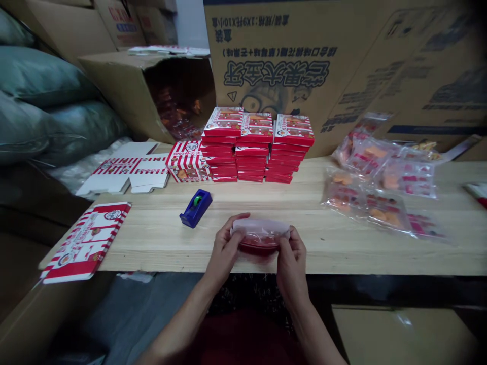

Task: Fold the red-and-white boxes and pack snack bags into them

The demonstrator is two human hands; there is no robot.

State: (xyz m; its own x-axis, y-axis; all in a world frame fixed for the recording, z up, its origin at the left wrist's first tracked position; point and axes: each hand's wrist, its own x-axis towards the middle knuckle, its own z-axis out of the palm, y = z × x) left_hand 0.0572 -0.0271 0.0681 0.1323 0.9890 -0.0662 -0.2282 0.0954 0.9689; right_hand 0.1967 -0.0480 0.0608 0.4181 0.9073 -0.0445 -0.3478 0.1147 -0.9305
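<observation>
A red and white packet (261, 237) with shiny clear film is held between both hands over the front edge of the wooden table. My left hand (228, 243) closes on its left end, thumb in front. At the right end my right hand (292, 253) pinches it between thumb and fingers. The packet's lower red part is blurred, so its exact shape is unclear. Beyond the hands, to the left, lies a blue tape dispenser (195, 208) with a green roll. Stacked red and white boxes (254, 147) stand behind the packet.
Flat striped cartons (89, 241) lie at the table's left edge, with more folded cartons (129, 170) behind. Clear bags of orange pieces (375, 187) are spread on the right. A large cardboard box (342, 61) walls the back; an open box (125, 86) stands back left.
</observation>
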